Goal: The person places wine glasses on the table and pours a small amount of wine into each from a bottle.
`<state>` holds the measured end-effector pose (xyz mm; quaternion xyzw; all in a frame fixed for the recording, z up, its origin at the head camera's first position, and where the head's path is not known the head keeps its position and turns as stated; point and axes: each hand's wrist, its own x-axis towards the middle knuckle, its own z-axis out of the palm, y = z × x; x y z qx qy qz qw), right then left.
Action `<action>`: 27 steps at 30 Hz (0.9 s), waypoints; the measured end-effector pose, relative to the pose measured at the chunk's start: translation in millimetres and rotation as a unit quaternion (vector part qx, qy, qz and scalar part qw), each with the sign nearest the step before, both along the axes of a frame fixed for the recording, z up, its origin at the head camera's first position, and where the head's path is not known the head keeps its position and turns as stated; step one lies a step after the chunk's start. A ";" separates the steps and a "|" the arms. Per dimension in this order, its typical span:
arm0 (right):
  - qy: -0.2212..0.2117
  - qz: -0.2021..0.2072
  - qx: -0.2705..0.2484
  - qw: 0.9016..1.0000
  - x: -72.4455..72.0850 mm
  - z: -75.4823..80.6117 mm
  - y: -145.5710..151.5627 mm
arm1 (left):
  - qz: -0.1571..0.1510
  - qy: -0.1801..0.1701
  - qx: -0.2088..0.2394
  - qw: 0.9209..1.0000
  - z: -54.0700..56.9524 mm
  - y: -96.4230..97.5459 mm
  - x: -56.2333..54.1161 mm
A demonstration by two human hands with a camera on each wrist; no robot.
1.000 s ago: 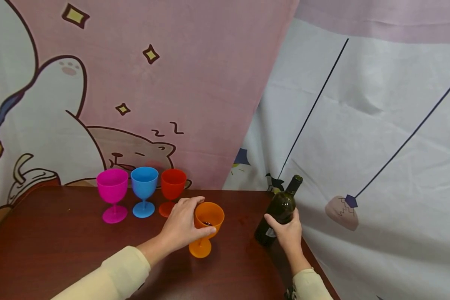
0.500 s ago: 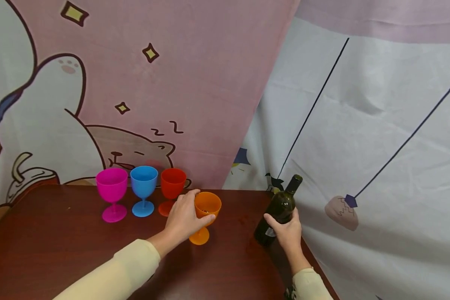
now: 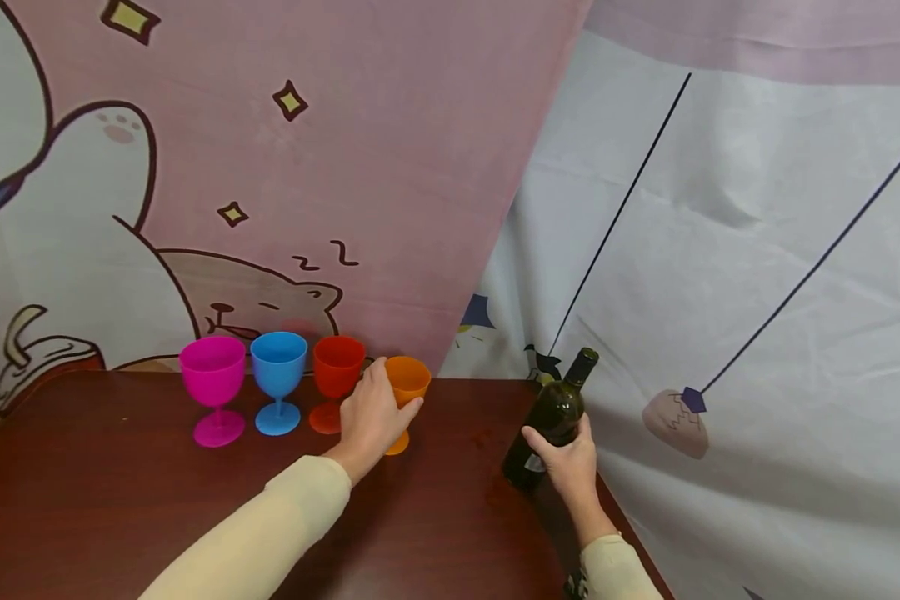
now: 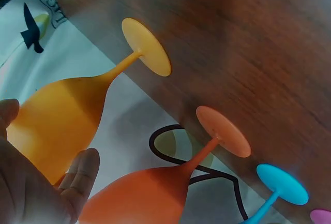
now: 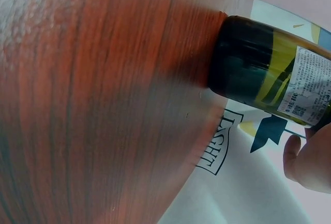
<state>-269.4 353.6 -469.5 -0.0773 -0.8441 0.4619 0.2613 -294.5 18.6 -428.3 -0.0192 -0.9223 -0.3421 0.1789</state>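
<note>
My left hand (image 3: 375, 417) grips the bowl of an orange plastic goblet (image 3: 410, 377), thumb on the near side and fingers on the far side. In the left wrist view this goblet (image 4: 62, 115) looks yellow-orange, foot down at the table. Just left of it stands a red goblet (image 3: 337, 362), close to my fingers. A blue goblet (image 3: 278, 362) and a magenta goblet (image 3: 213, 375) continue the row leftward. My right hand (image 3: 570, 462) holds a dark green wine bottle (image 3: 551, 417) by its body. A printed label (image 5: 309, 87) shows on the bottle.
The dark red-brown wooden table (image 3: 435, 533) carries everything. A printed cloth (image 3: 420, 167) with cartoon drawings hangs behind the row of goblets. Another white stretch of cloth (image 3: 780, 333) runs down along the table's right edge, close to the bottle.
My left hand has moved the orange goblet away from me, up to the right end of the row beside the red goblet. My right hand and the bottle stay in place.
</note>
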 end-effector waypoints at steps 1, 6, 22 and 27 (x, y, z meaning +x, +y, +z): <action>-0.001 0.001 -0.001 1.000 0.7 -0.1 -0.6 | 0.005 0.004 -0.001 1.000 -0.5 0.8 -3.0; -0.003 0.008 -0.009 1.000 3.6 -0.5 -2.7 | 0.033 0.010 -0.006 0.999 -0.6 4.1 -13.5; -0.033 0.039 0.007 0.999 -7.3 3.5 -8.7 | -0.026 0.047 -0.075 0.996 4.1 -7.2 10.5; -0.060 0.071 0.012 0.996 -4.2 10.3 -8.1 | -0.089 -0.016 0.009 0.996 1.7 -41.9 56.6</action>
